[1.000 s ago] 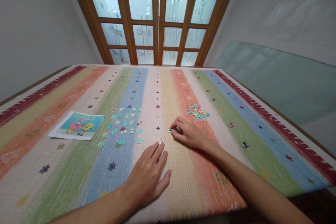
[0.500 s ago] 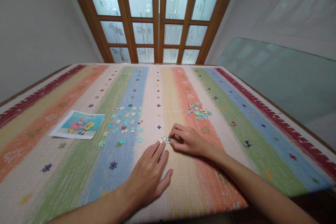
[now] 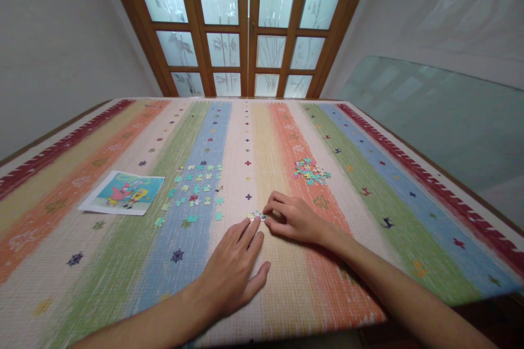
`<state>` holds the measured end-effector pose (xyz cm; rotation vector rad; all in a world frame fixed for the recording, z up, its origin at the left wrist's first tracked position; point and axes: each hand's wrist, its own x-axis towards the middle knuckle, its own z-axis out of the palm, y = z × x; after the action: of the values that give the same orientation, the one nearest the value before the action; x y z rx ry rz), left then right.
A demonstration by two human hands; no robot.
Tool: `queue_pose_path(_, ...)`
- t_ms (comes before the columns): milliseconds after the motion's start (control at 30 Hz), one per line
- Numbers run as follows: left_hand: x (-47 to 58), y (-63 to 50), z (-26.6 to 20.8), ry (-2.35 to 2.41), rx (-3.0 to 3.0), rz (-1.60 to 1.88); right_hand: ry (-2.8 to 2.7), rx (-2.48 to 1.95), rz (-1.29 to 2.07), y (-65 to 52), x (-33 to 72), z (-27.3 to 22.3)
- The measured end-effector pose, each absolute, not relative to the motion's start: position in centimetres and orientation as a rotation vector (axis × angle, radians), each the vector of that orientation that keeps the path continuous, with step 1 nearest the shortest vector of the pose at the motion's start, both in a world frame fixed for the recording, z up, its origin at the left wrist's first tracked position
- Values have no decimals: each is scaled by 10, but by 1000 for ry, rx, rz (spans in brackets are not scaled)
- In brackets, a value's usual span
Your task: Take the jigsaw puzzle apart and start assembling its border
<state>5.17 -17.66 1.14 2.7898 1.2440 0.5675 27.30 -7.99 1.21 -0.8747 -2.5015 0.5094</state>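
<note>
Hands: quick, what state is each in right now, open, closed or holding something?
Left hand: open, fingertips at the short row of puzzle pieces.
Right hand: thumb and forefinger pinching the end piece.

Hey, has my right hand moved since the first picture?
Yes. Judged against the dark cross printed on the tablecloth, your right hand has come toward you and slightly left.
</note>
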Motion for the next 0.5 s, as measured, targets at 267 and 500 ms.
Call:
queue_pose_path(267,52,-175,12,1226,2775,584,-2493,-851,492,-81,274,13)
queue_pose_path(500,52,-173,13,1211,2778,606,-2486,-839,485,-81,273,9)
